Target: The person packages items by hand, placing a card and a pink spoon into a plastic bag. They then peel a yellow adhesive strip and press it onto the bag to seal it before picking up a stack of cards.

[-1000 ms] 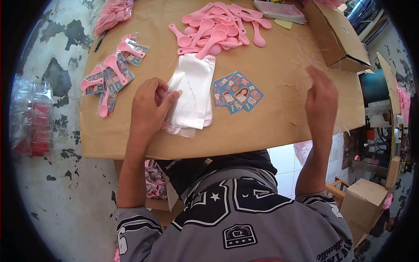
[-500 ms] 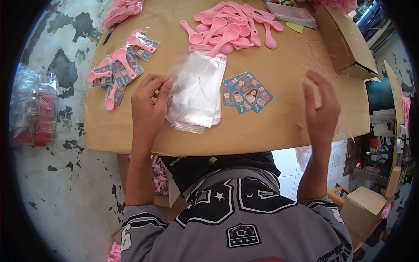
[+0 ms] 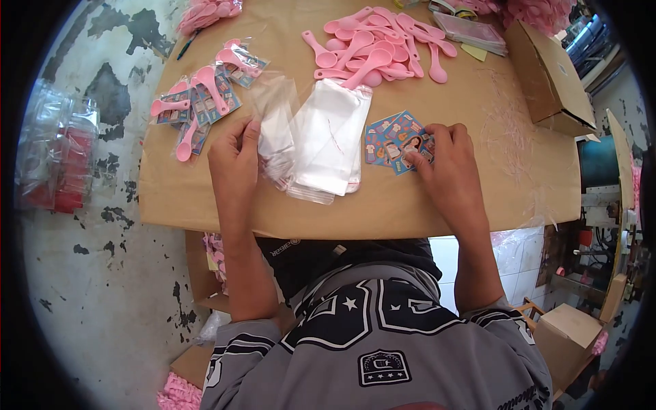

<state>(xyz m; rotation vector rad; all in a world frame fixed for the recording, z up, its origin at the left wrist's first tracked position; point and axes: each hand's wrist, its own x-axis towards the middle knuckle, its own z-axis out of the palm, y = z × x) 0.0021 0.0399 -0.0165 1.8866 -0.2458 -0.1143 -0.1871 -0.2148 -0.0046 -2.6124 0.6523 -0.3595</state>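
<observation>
My left hand (image 3: 236, 154) pinches the edge of a clear plastic bag (image 3: 273, 116) between thumb and fingers, left of the bag stack. A stack of clear plastic bags (image 3: 331, 140) lies flat in front of me. My right hand (image 3: 449, 171) is closed on the right side of the blue printed cards (image 3: 396, 140), thumb on top and fingers at the far edge. How many cards it grips is hidden. Beyond the bags is a heap of pink measuring spoons (image 3: 376, 51). Bagged pink spoons with cards (image 3: 205, 99) lie at the left.
A cardboard box (image 3: 550, 78) stands at the table's right edge, near a clear plastic case (image 3: 471, 34). A pen (image 3: 188, 44) and a bag of pink items (image 3: 208, 15) lie at the back left. Loose plastic strands (image 3: 512, 130) are on the right.
My right hand has moved left from the table's right side onto the cards. My left hand still holds the bag, which now shows spread out beside the stack. The view has shifted slightly.
</observation>
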